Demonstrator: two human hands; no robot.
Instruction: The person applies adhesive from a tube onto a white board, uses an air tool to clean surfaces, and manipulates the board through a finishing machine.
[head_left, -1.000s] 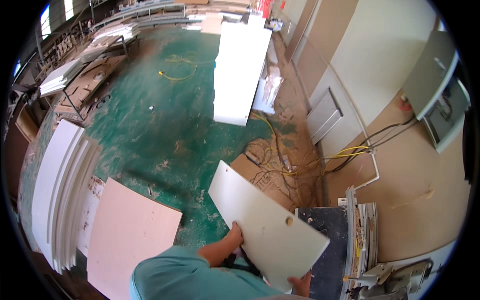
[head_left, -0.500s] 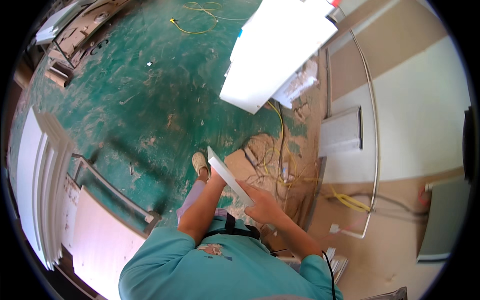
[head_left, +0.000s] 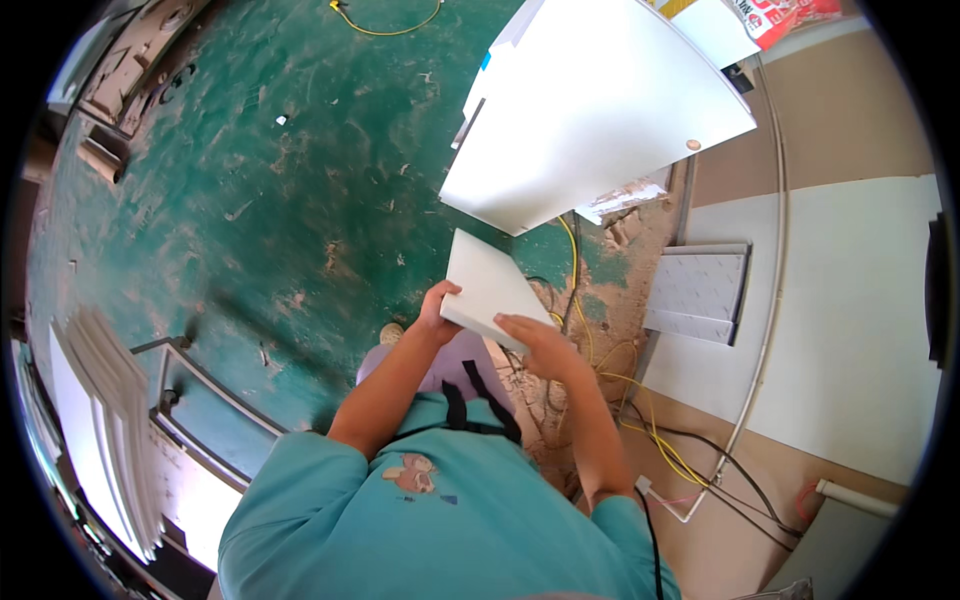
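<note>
Fingers (head_left: pixel 520 328) on board (head_left: pixel 492 281), stacked panels (head_left: pixel 600 105) ahead, cables (head_left: pixel 577 268) rightward

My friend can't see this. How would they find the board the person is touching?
Start at the green floor and find the big white panel near the top. Just below that panel's lower corner, ahead of the teal shirt, is a smaller-looking white board. Unlike its neighbours, it has the left hand and right hand on it.
</note>
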